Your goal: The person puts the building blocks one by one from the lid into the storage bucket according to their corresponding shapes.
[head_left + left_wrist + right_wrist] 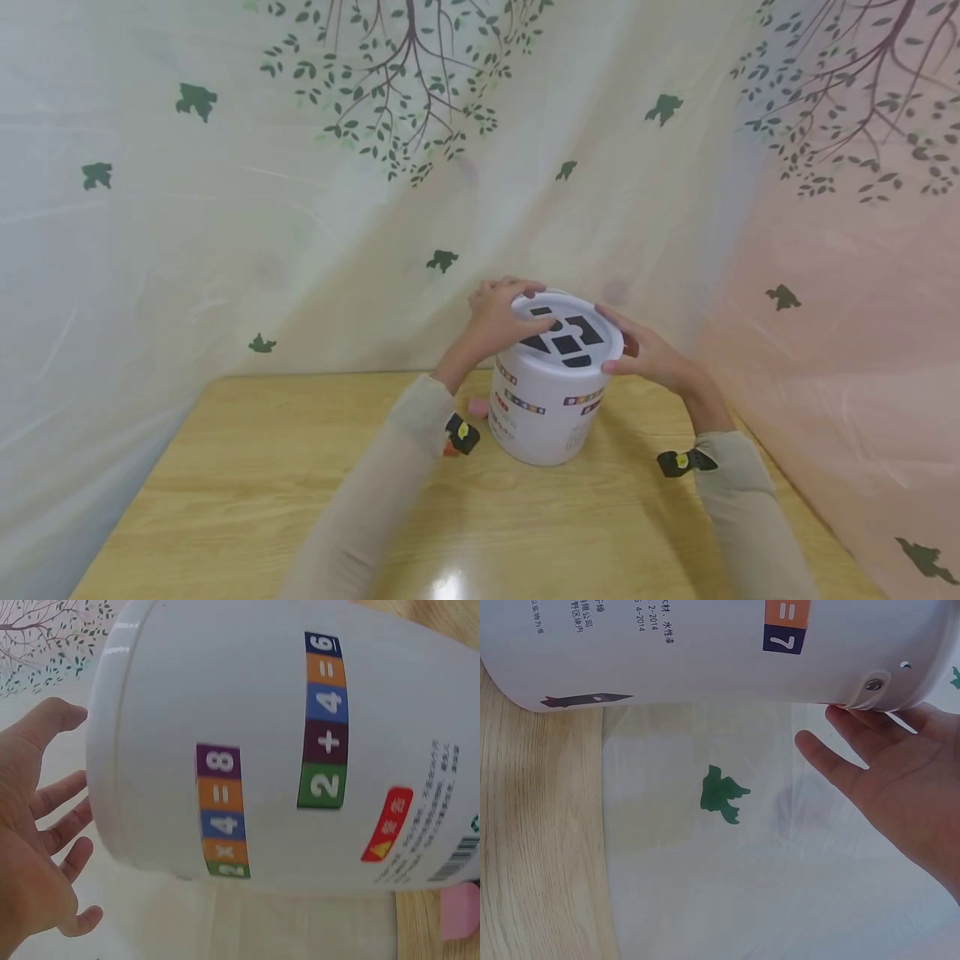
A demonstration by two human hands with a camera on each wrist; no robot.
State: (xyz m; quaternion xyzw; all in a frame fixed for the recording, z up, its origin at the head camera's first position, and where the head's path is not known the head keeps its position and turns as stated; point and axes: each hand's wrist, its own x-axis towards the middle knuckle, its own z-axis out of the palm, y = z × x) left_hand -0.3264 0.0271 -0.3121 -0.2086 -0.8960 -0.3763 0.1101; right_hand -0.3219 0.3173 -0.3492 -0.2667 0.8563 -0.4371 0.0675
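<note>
A white bucket [546, 421] stands on the table, printed with coloured sums that show closely in the left wrist view. On top sits its white lid [611, 354] with several dark shape-cut holes. My left hand [495, 317] is at the lid's left side, thumb reaching over the top; in the left wrist view its fingers [64, 796] are spread beside the rim. The right hand [648, 358] holds the lid's right edge, thumb at the front and fingers farther back. A round handle fixing [873, 685] shows near those fingers in the right wrist view.
Left of the bucket a pink block [477, 407] lies on the wooden table [300, 492]. An orange piece [450, 448] is partly hidden behind the left wrist strap [462, 434]. Cloth [360, 275] printed with trees and birds hangs behind the table and at its right.
</note>
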